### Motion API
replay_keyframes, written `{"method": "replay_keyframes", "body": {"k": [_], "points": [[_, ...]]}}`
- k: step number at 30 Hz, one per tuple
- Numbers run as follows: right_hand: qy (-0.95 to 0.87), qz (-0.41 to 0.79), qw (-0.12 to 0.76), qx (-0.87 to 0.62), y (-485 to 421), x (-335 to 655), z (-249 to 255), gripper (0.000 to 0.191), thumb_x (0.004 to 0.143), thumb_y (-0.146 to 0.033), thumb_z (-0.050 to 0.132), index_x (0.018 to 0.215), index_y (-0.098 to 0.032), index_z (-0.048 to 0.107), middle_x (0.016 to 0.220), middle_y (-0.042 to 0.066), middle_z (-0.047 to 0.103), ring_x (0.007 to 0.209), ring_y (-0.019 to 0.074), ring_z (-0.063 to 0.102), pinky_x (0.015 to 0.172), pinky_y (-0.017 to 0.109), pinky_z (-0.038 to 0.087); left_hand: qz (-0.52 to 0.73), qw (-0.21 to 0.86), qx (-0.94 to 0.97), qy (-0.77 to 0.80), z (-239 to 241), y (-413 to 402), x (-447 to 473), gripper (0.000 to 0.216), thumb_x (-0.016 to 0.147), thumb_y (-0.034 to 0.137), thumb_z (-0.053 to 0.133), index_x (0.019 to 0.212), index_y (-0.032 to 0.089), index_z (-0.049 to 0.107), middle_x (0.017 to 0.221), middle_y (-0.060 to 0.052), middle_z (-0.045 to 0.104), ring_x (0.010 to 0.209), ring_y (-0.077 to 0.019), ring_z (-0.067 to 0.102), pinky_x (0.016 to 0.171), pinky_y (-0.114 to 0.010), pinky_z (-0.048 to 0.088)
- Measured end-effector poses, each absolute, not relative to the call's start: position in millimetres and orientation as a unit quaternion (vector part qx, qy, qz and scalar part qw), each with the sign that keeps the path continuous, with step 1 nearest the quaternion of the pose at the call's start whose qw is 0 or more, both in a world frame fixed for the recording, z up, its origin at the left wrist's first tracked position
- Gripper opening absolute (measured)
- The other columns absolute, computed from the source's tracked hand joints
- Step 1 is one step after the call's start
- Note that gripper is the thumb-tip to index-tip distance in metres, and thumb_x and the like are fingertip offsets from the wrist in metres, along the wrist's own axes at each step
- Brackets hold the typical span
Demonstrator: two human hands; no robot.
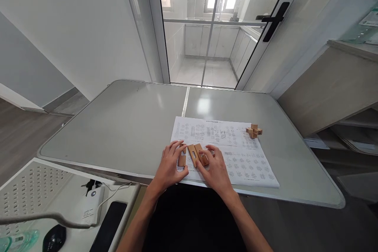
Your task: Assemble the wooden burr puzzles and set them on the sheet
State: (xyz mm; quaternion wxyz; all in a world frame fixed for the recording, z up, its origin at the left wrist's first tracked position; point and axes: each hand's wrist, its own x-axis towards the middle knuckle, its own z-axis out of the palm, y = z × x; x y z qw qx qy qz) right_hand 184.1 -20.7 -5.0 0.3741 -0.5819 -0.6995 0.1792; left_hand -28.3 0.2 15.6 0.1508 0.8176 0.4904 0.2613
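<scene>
While a cross-shaped wooden cluster (pixel 254 131) stands already joined at the printed sheet's (pixel 251 155) upper right, three wooden pieces (pixel 191 148) nearer the bench (pixel 141 122) edge appear unjoined. Left hand (pixel 169 165) curves fingers around one; right hand (pixel 217 168), fingers apart, covers two. Pinch: cannot tell.

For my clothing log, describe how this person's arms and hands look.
The left hand and right hand wear no gloves, and I see no rings, watch or bracelet. Both forearms are bare as far as the picture shows, without sleeves. Between them is plain black clothing.
</scene>
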Motion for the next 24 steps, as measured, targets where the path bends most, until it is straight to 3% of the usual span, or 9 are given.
{"method": "replay_keyframes", "body": {"k": [4,11,17,24], "points": [[-0.691,0.179,0.391,-0.581,-22,179,-4,0.021,0.098,-0.035,0.064,0.116,-0.025,0.066,0.136,0.014,0.054,0.124,0.0345,0.057,0.103,0.053,0.054,0.280,0.135,0.808,0.501,15,0,-27,0.066,0.078,0.015,0.065,0.141,0.026,0.051,0.154,-0.010,0.051,0.148,-0.0324,0.040,0.122,-0.052,0.037],[-0.704,0.155,0.377,-0.582,-23,170,-9,0.027,0.094,-0.035,0.069,0.119,-0.026,0.065,0.138,0.014,0.052,0.126,0.0361,0.055,0.104,0.057,0.053,0.336,0.091,0.740,0.575,3,3,-25,0.027,0.093,0.032,0.065,0.117,0.020,0.060,0.134,-0.013,0.063,0.135,-0.0326,0.050,0.114,-0.052,0.044],[-0.689,0.134,0.384,-0.600,-18,170,-15,0.019,0.093,-0.031,0.069,0.109,-0.023,0.066,0.135,0.015,0.054,0.125,0.0356,0.056,0.103,0.055,0.053,0.339,0.052,0.708,0.618,0,3,-24,0.023,0.089,0.038,0.073,0.101,0.019,0.066,0.129,-0.014,0.065,0.134,-0.0368,0.050,0.112,-0.055,0.044],[-0.681,0.138,0.392,-0.603,-17,170,-15,0.014,0.092,-0.031,0.070,0.099,-0.021,0.064,0.133,0.015,0.056,0.124,0.0353,0.057,0.103,0.055,0.052,0.350,0.059,0.704,0.615,0,2,-25,0.016,0.087,0.036,0.077,0.086,0.021,0.072,0.125,-0.011,0.068,0.129,-0.0340,0.054,0.110,-0.053,0.045]]}}
